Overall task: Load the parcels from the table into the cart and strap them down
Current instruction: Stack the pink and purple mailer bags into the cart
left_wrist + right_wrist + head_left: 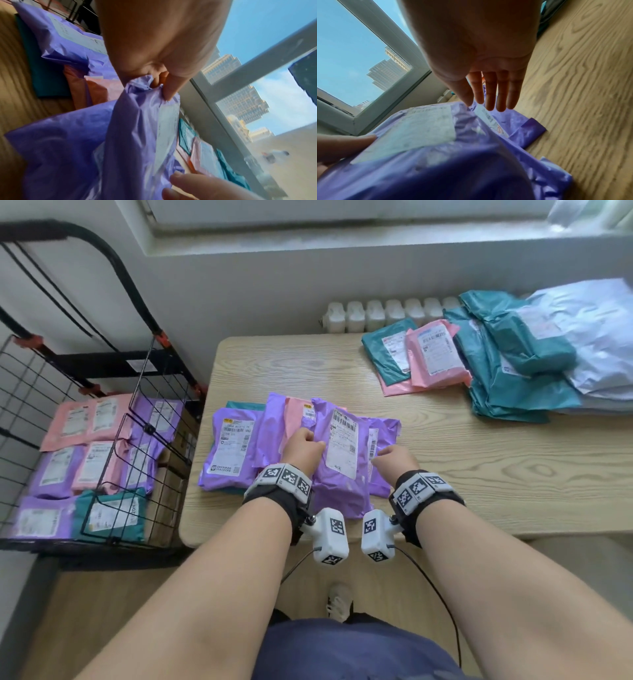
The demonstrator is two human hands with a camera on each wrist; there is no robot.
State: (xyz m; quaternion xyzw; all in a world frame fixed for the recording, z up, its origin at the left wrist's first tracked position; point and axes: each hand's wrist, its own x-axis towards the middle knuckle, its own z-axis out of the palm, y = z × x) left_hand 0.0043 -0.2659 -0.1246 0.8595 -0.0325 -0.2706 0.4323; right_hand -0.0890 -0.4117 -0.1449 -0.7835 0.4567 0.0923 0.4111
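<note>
On the wooden table (479,460) a pile of purple, pink and teal parcels lies at the front left. The top purple parcel (335,491) (133,128) (436,169) carries a white label. My left hand (303,448) (162,89) pinches its bunched left edge between thumb and fingers. Straight fingers of my right hand (394,458) (488,100) reach down at its right edge, over a lower purple parcel (513,121). The black wire cart (102,364) stands left of the table, with several parcels (89,460) lying flat in it.
A second heap of teal, pink and white parcels (513,354) covers the far right of the table. Black cords (58,302) hang on the cart's handle frame. A white radiator (376,313) and a window sill run behind the table.
</note>
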